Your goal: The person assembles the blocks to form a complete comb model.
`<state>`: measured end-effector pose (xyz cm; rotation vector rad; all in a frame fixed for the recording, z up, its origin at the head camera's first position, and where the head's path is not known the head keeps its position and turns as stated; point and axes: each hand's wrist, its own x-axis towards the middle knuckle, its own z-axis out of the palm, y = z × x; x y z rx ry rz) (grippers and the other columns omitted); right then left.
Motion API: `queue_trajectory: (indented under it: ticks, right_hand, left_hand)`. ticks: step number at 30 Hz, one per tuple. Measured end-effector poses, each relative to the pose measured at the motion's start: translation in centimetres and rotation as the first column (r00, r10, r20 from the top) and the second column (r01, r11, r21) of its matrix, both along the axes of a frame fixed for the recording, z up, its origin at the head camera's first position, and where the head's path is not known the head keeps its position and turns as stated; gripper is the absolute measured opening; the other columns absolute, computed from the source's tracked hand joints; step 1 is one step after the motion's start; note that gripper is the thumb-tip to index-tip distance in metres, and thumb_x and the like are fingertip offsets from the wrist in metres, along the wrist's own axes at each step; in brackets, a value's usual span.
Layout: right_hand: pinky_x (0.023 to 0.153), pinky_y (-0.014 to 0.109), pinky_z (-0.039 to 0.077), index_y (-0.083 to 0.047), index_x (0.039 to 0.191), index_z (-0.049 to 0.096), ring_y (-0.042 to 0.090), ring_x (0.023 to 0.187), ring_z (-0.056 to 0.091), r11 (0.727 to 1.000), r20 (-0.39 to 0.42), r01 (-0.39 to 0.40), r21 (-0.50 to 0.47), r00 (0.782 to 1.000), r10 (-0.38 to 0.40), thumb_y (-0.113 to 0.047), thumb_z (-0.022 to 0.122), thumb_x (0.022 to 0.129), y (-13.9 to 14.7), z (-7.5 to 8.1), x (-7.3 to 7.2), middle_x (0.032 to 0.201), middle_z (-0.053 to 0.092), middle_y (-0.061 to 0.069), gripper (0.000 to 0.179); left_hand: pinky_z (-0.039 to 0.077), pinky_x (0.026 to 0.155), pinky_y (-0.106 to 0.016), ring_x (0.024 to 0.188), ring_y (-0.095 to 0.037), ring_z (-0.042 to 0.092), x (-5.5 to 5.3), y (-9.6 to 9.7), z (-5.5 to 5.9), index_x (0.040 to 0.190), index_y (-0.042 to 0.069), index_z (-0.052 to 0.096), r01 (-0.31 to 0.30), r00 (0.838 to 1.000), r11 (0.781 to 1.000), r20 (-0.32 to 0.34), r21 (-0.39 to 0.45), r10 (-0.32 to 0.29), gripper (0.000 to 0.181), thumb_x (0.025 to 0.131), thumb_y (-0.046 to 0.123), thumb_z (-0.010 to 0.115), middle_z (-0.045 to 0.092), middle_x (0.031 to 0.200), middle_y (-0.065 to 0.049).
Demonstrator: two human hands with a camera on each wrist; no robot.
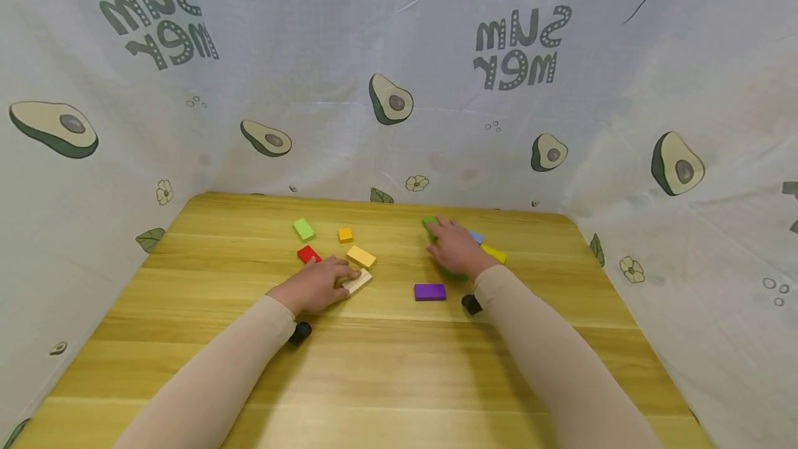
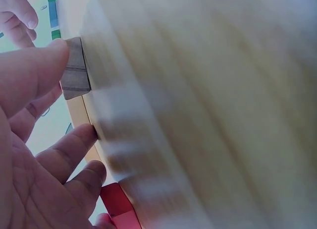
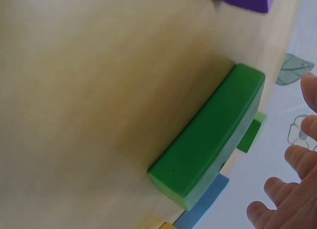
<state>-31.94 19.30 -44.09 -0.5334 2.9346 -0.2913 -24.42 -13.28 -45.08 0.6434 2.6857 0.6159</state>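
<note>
My left hand [image 1: 314, 285] pinches a plain wooden block [image 1: 358, 283] between thumb and index finger, low on the table. In the left wrist view the thumb lies against the wooden block [image 2: 76, 73]; the other fingers spread near the tabletop. A red block [image 1: 308, 253] and a pale yellow block [image 1: 361, 256] lie close by. Over the right group hovers my right hand [image 1: 458, 249], fingers spread and loosely bent. Below it is a long green block [image 3: 208, 137], mostly covered in the head view. A smaller green block [image 1: 429, 220] is near its fingertips; whether they touch it, I cannot tell.
A light green block [image 1: 303, 229] and a small orange block [image 1: 346, 235] lie farther back left. Blue [image 1: 476, 235] and yellow [image 1: 494, 253] blocks lie beyond the right hand. A purple block [image 1: 430, 292] sits between the hands. A patterned curtain [image 1: 337, 89] surrounds the wooden table [image 1: 386, 380].
</note>
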Motion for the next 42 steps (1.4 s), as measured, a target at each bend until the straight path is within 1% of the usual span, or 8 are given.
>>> queue_trajectory:
  ticks: [5, 13, 22, 29, 31, 34, 36, 42]
  right_hand:
    - [0.128, 0.065, 0.019, -0.006, 0.166, 0.030, 0.053, 0.158, 0.019, 0.999, 0.023, 0.028, -0.015, 0.999, -0.028, -0.029, 0.055, 0.110, 0.2, -0.4, -0.8, 0.173, 0.022, 0.024, 0.065]
    - [0.129, 0.064, 0.017, -0.009, 0.168, 0.025, 0.051, 0.159, 0.017, 0.996, 0.098, 0.086, -0.013, 0.992, -0.084, -0.027, 0.053, 0.110, 0.2, -1.3, -1.1, 0.175, 0.019, 0.021, 0.067]
    - [0.129, 0.061, 0.019, -0.010, 0.168, 0.026, 0.049, 0.159, 0.021, 0.993, 0.093, 0.107, -0.054, 0.990, -0.102, -0.023, 0.051, 0.110, 0.4, -1.3, -2.0, 0.175, 0.021, 0.019, 0.064]
    - [0.128, 0.058, 0.026, -0.012, 0.168, 0.025, 0.043, 0.159, 0.028, 0.991, 0.105, 0.104, -0.086, 0.990, -0.095, -0.022, 0.051, 0.110, 0.4, -0.6, -2.6, 0.174, 0.023, 0.018, 0.064]
    - [0.126, 0.058, 0.033, -0.013, 0.168, 0.025, 0.040, 0.154, 0.038, 0.987, 0.123, 0.118, -0.105, 0.987, -0.105, -0.022, 0.049, 0.111, 0.3, -0.5, -2.7, 0.173, 0.027, 0.018, 0.063]
    - [0.118, 0.056, 0.043, -0.015, 0.169, 0.025, 0.035, 0.138, 0.050, 0.981, 0.146, 0.148, -0.125, 0.981, -0.130, -0.022, 0.047, 0.111, 0.3, -0.4, -2.9, 0.171, 0.034, 0.016, 0.062]
    - [0.113, 0.054, 0.046, -0.016, 0.169, 0.026, 0.032, 0.128, 0.053, 0.980, 0.154, 0.161, -0.120, 0.978, -0.142, -0.022, 0.046, 0.111, 0.2, -0.4, -3.0, 0.169, 0.038, 0.015, 0.061]
    - [0.108, 0.051, 0.049, -0.016, 0.169, 0.025, 0.033, 0.125, 0.053, 0.984, 0.155, 0.162, -0.075, 0.977, -0.149, -0.019, 0.044, 0.112, 0.0, -0.3, -3.6, 0.167, 0.038, 0.020, 0.060]
  left_hand:
    - [0.014, 0.129, -0.067, 0.158, -0.034, 0.034, 0.3, 0.0, -0.5, 0.149, 0.021, 0.062, -0.011, 1.000, 1.000, 0.003, 0.004, 0.011, 0.046, 0.104, 0.028, 0.068, 0.049, 0.162, -0.010]
    - [0.014, 0.130, -0.066, 0.158, -0.033, 0.034, 1.0, 0.0, -1.6, 0.146, 0.022, 0.065, -0.029, 0.999, 0.999, 0.033, 0.019, 0.028, 0.044, 0.103, 0.028, 0.069, 0.050, 0.162, -0.010]
    - [0.014, 0.130, -0.066, 0.158, -0.033, 0.034, 1.0, -0.1, -1.6, 0.147, 0.022, 0.064, -0.026, 1.000, 1.000, 0.015, 0.014, 0.026, 0.044, 0.104, 0.029, 0.068, 0.049, 0.162, -0.010]
    - [0.014, 0.129, -0.066, 0.158, -0.033, 0.034, 0.6, -0.1, -1.2, 0.147, 0.023, 0.064, -0.025, 1.000, 1.000, 0.003, 0.005, 0.025, 0.044, 0.104, 0.029, 0.068, 0.049, 0.163, -0.010]
    - [0.014, 0.129, -0.067, 0.159, -0.034, 0.033, 0.5, 0.0, -1.1, 0.148, 0.023, 0.063, -0.022, 1.000, 1.000, 0.000, 0.006, 0.022, 0.045, 0.104, 0.029, 0.068, 0.049, 0.163, -0.010]
    - [0.014, 0.129, -0.067, 0.159, -0.034, 0.033, 0.4, 0.0, -1.0, 0.148, 0.022, 0.063, -0.018, 1.000, 1.000, -0.004, 0.008, 0.018, 0.045, 0.104, 0.029, 0.068, 0.048, 0.163, -0.011]
    - [0.014, 0.129, -0.067, 0.159, -0.034, 0.032, 0.3, 0.0, -0.9, 0.148, 0.022, 0.063, -0.018, 1.000, 1.000, -0.003, 0.008, 0.018, 0.045, 0.104, 0.029, 0.068, 0.048, 0.163, -0.010]
    - [0.013, 0.130, -0.065, 0.160, -0.033, 0.031, 0.0, -0.1, -0.9, 0.148, 0.023, 0.063, -0.027, 1.000, 1.000, 0.002, 0.004, 0.027, 0.045, 0.104, 0.030, 0.068, 0.047, 0.164, -0.009]
